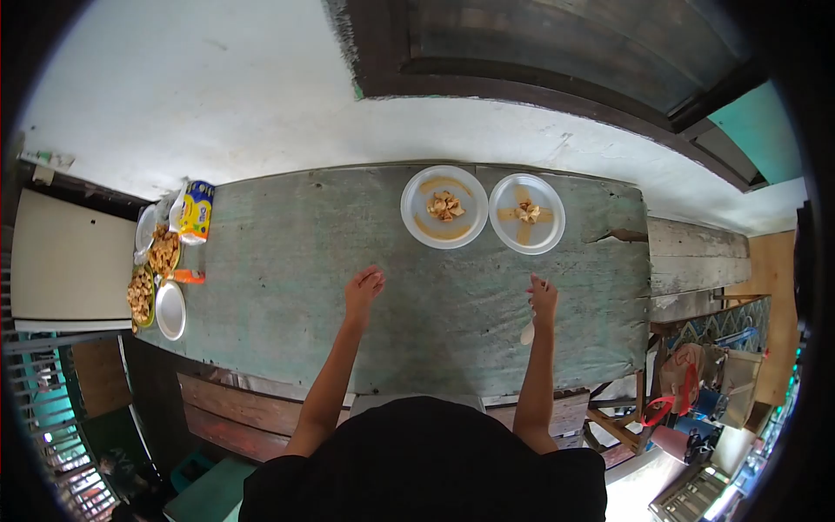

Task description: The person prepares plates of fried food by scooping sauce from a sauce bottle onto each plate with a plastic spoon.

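Over the middle of the grey-green table (287, 252), my left hand (364, 290) has its fingers curled together; anything inside them is too small to make out. My right hand (543, 297) is closed on a pale spoon (527, 332), whose bowl points toward me. Two white plates lie beyond my hands, side by side. The left plate (444, 240) has curved tan bands and a heap of brown pieces (445, 206). On the right plate (546, 191), a tan cross of strips lies under a smaller heap (526, 211).
At the table's left end are two dishes of brown pieces (163, 250) (140, 294), a white bowl (170, 311), an orange packet (189, 277) and a yellow-blue pack (197, 212). A wall runs behind. Benches and hanging bags (683, 374) are beyond the right end.
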{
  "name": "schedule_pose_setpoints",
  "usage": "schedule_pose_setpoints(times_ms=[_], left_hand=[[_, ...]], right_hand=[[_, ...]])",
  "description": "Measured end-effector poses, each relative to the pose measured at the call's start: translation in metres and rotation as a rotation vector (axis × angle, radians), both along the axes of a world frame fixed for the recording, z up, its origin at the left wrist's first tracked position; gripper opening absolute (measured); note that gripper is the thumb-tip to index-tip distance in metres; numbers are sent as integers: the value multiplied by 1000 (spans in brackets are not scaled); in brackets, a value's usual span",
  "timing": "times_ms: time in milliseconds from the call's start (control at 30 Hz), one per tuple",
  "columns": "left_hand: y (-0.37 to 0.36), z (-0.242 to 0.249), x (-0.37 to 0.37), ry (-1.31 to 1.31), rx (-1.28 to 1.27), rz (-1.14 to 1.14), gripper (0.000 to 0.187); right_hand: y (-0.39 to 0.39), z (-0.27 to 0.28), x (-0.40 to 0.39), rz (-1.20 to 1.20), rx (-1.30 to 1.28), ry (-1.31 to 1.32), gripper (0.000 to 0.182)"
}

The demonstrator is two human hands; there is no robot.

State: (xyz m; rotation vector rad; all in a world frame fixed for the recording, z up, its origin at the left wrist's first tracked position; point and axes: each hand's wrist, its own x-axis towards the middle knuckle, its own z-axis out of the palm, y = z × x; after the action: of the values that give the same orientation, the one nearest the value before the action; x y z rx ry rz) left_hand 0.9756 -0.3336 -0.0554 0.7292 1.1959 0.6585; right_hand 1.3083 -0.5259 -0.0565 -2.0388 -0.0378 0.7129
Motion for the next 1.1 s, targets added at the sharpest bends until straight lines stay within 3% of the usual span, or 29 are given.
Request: schedule_pose_setpoints(times_ms=[233, 300, 400, 533, 733, 867, 933, 1100], left_hand=[[-64, 7, -74, 46, 10, 144, 34], [-83, 5, -86, 74, 3, 196, 33], [-110, 7, -99, 64, -31, 237, 36], [-139, 14, -108, 78, -70, 307, 29], [-161, 21, -138, 77, -72, 380, 28], [-160, 21, -161, 10, -87, 431, 29], [-156, 20, -171, -21, -99, 435, 30], [-133, 9, -199, -57, -152, 405, 30]], right_hand=[[-55, -11, -34, -3, 242, 267, 46], [-61, -10, -44, -95, 321, 359, 52], [-53, -10, -63, -224, 498, 293, 53], [-38, -3, -78, -5, 409, 294, 55], [13, 15, -114, 260, 557, 379, 52], [42, 38, -159, 325, 608, 437, 46], [48, 42, -181, 503, 534, 449, 43], [39, 40, -240, 637, 506, 418, 39]])
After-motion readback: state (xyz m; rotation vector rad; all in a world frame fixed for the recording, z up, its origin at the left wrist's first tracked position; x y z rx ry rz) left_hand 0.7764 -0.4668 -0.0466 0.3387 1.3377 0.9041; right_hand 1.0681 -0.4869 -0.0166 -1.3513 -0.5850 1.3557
